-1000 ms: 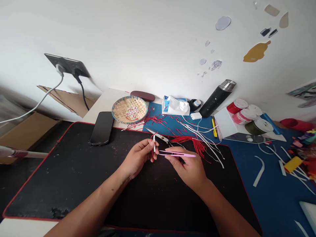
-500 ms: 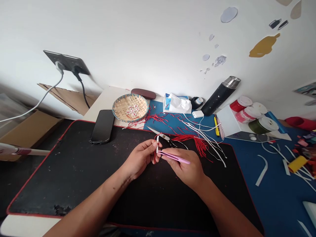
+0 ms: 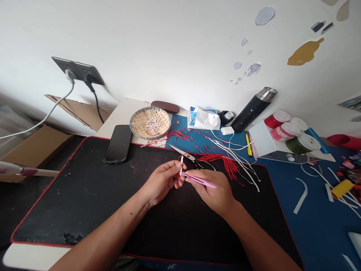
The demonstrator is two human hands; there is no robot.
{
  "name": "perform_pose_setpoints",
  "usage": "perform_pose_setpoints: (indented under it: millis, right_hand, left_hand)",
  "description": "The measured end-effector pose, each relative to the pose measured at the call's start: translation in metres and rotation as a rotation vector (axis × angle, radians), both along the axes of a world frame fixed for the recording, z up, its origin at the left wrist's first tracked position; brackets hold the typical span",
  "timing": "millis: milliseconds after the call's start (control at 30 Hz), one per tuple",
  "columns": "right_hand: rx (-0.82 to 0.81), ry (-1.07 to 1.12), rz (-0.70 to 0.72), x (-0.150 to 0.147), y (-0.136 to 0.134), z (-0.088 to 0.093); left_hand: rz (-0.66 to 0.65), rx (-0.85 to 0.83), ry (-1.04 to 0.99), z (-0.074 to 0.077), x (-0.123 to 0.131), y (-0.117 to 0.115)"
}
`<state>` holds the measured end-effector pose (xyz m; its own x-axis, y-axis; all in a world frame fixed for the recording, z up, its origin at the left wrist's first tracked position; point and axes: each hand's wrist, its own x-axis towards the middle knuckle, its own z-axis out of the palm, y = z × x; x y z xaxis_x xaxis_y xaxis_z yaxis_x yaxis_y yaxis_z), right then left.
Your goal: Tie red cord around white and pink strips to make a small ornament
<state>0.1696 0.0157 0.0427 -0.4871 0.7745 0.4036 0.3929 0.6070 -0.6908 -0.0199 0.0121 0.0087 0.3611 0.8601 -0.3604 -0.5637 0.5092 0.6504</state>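
My left hand [image 3: 166, 177] is closed in a pinch on a short white strip [image 3: 181, 161], with a red cord [image 3: 177, 183] showing between its fingers. My right hand [image 3: 213, 188] grips pink tweezers [image 3: 200, 181], whose tips meet the lower part of the white strip. Just beyond my hands lie open scissors [image 3: 188, 155] on the black mat [image 3: 84, 195]. To their right is a bundle of red cords [image 3: 225, 162], with long white strips [image 3: 237, 158] beside it. The fingertips partly hide where strip and cord meet.
A woven basket [image 3: 138, 128] holds small red-and-white pieces. A phone [image 3: 118, 143] lies left of it. Along the wall stand a tissue pack [image 3: 203, 118], a black flask [image 3: 251, 113] and paint jars [image 3: 286, 130]. Paper scraps [image 3: 301, 195] lie at the right.
The whole view has shifted slightly, moving the scene a little to the right. Both hands keep nearly the same pose, with the tweezers still at the white strip.
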Motion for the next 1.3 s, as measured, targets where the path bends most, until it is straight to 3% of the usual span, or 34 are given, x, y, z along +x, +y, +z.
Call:
perform_pose_setpoints:
  millis: [433, 667, 833, 1133, 1300]
  right_hand:
    - [0.025, -0.005, 0.008, 0.0016, -0.0006, -0.0038]
    - [0.193, -0.026, 0.03, 0.0042, -0.0002, -0.0093]
    - [0.208, -0.053, 0.035, 0.0041, 0.0002, -0.0097]
    - [0.117, 0.061, 0.04, 0.0026, 0.0009, -0.0066]
    - [-0.201, 0.049, -0.003, 0.005, 0.0025, -0.0006]
  left_hand:
    - [-0.011, -0.026, -0.009, 0.0009, 0.0006, 0.0002]
    - [-0.019, -0.05, -0.003, 0.0012, 0.0004, 0.0]
    - [-0.021, -0.065, 0.001, -0.0001, 0.0005, 0.0]
    - [-0.025, -0.012, 0.028, -0.0011, -0.0006, 0.0014]
    - [-0.062, 0.043, 0.071, -0.0039, -0.0021, 0.001]
